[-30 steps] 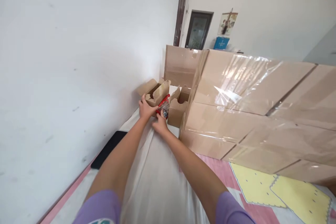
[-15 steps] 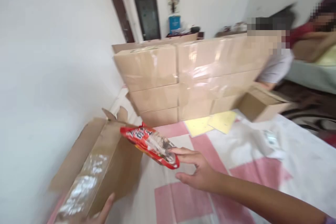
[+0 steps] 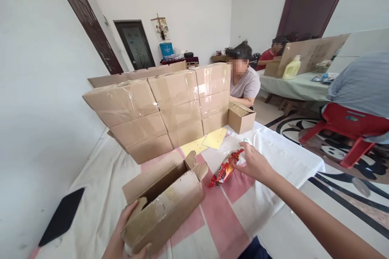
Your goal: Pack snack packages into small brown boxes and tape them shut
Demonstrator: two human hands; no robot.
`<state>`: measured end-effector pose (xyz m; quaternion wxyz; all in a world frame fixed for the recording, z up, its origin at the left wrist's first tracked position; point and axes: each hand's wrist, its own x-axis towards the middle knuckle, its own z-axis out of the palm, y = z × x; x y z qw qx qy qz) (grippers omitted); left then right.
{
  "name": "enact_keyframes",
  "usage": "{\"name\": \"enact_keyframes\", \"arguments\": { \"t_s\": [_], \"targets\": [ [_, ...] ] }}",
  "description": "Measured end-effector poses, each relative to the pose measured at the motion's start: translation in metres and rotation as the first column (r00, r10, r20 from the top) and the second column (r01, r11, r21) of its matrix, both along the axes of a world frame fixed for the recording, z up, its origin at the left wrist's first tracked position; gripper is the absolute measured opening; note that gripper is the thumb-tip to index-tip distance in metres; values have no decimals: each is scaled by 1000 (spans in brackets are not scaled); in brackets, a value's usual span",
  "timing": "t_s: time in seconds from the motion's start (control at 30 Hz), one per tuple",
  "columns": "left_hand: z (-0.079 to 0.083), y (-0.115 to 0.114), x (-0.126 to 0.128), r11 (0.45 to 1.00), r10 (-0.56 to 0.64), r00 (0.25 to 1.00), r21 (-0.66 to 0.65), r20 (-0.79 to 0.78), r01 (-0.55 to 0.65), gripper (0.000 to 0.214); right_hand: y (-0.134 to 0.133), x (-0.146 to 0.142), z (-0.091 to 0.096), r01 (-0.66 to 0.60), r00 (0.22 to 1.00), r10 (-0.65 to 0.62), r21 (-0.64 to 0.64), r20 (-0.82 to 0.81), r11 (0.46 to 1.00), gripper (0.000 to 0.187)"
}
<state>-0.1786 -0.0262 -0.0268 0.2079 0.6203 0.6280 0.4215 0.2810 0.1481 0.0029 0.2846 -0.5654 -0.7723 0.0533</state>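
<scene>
My left hand [image 3: 123,230] grips the near end of an open cardboard box [image 3: 179,194], fingers on its left side and thumb at the front. The box has its flaps up, and its inside is dark. To the right of it, my right hand [image 3: 253,162] pinches a shiny red packet [image 3: 225,168] with printing at its upper end. That packet slants over the pink and white tablecloth [image 3: 227,218]; whether its lower end touches the cloth I cannot tell.
A wall of taped cardboard boxes [image 3: 179,109] stands across the table. Two yellow sheets [image 3: 194,145] lie before it, with a small box [image 3: 241,118] at its right end. A dark flat tablet-like thing [image 3: 62,216] lies left. A person [image 3: 246,83] sits behind the wall.
My view has swung to the right. My right hand has carried the packet away from the box, to its right. The box is turned and tilted, with its opening now in sight.
</scene>
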Motion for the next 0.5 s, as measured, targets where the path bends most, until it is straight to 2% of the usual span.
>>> {"name": "enact_keyframes", "arguments": {
  "t_s": [0.03, 0.1, 0.13, 0.2, 0.27, 0.33, 0.4, 0.5],
  "targets": [
    [-1, 0, 2, 1000, -11, 1000, -1, 3, 11, 86, 2, -5, 5, -118, 990, 115, 31, 87, 993, 63],
    [-4, -1, 4, 1000, -20, 1000, -13, 9, 21, 92, 5, -21, 12, -361, 904, 359, -35, 234, 932, 69],
    [-7, -1, 4, 1000, -19, 1000, -21, 11, 19, 96, 6, -29, 13, -441, 849, 452, -103, 275, 891, 68],
    [-12, -1, 6, 999, -16, 1000, -32, 11, 17, 103, 6, -45, 9, -515, 765, 563, -227, 312, 826, 56],
    [-16, 0, 7, 999, -20, 1000, -38, 8, 20, 107, 6, -52, 5, -523, 730, 596, -289, 335, 802, 44],
    [-19, 1, 9, 998, -28, 1000, -53, 2, 28, 108, 8, -49, 4, -497, 746, 574, -291, 338, 817, 47],
    [-19, 2, 9, 996, -40, 999, -75, -13, 39, 109, 10, -36, 14, -442, 820, 501, -249, 276, 862, 51],
    [-16, 3, 9, 990, -132, 986, -61, -98, 127, 111, 11, -12, 44, -368, 929, 371, -100, 9, 924, 52]
  ]
}}
